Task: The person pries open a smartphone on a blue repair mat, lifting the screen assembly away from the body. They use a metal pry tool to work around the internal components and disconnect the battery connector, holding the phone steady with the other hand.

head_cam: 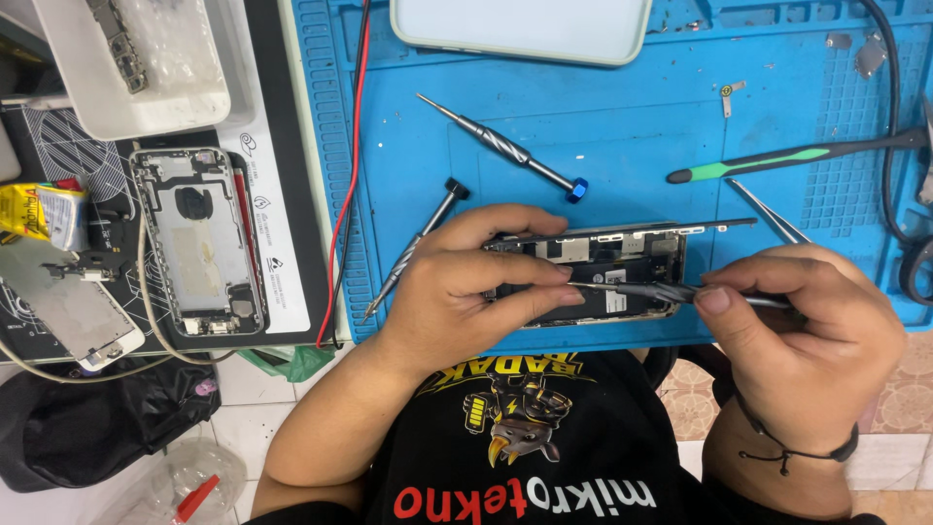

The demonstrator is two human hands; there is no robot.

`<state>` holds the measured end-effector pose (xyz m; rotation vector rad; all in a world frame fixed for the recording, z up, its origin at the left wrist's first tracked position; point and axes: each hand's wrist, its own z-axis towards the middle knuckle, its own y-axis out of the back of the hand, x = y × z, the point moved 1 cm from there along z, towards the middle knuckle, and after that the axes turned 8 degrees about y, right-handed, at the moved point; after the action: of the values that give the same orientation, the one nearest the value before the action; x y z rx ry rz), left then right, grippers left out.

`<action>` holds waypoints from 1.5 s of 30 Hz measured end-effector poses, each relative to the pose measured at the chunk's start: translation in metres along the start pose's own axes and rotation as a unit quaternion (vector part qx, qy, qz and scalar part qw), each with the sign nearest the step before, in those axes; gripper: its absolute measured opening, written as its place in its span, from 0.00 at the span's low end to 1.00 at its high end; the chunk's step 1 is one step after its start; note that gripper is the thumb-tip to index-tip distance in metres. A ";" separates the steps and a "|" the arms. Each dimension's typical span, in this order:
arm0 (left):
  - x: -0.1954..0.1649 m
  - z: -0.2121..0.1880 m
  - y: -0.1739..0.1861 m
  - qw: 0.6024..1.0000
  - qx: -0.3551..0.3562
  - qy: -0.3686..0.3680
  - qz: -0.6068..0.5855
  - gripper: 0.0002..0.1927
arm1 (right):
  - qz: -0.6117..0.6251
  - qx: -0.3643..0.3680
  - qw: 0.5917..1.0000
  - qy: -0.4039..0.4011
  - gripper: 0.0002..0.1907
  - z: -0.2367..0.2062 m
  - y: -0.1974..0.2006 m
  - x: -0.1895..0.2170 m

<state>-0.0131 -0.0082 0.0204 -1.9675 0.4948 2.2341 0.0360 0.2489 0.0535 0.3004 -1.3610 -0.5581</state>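
An opened phone (622, 262) lies on the blue work mat (632, 136), its dark inner boards and cables exposed, its screen edge raised along the far side. My left hand (466, 287) grips the phone's left end, fingers curled over it. My right hand (802, 326) pinches a thin grey tool (651, 290) whose tip reaches into the phone's inside near my left fingertips.
Two silver screwdrivers (505, 146) (413, 248) lie on the mat left of the phone, tweezers (768, 212) and a green-handled tool (777, 160) to the right. A pale phone (520, 29) lies at the top. A stripped phone frame (199, 243) and white tray (136, 68) sit at left.
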 end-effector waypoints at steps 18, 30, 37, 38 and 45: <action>0.007 -0.008 0.011 0.995 0.049 -0.001 -0.090 0.20 | -0.269 0.234 0.902 0.242 0.09 0.047 0.017 0.059; 0.008 -0.010 0.015 0.993 0.069 -0.004 -0.099 0.27 | -0.265 0.243 0.865 0.351 0.10 0.058 -0.002 0.073; 0.011 -0.011 0.015 0.993 0.068 -0.006 -0.100 0.28 | -0.258 0.325 0.828 0.378 0.15 0.061 0.000 0.075; 0.011 -0.011 0.014 0.993 0.068 -0.007 -0.101 0.28 | -0.280 0.349 0.808 0.383 0.16 0.062 -0.001 0.075; 0.008 -0.009 0.013 0.992 0.065 -0.015 -0.104 0.26 | -0.342 0.445 0.715 0.418 0.18 0.078 -0.009 0.086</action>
<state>-0.0095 -0.0240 0.0135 -1.8275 0.4007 2.0464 -0.0324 0.2036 0.1360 1.6923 -0.4627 -0.2272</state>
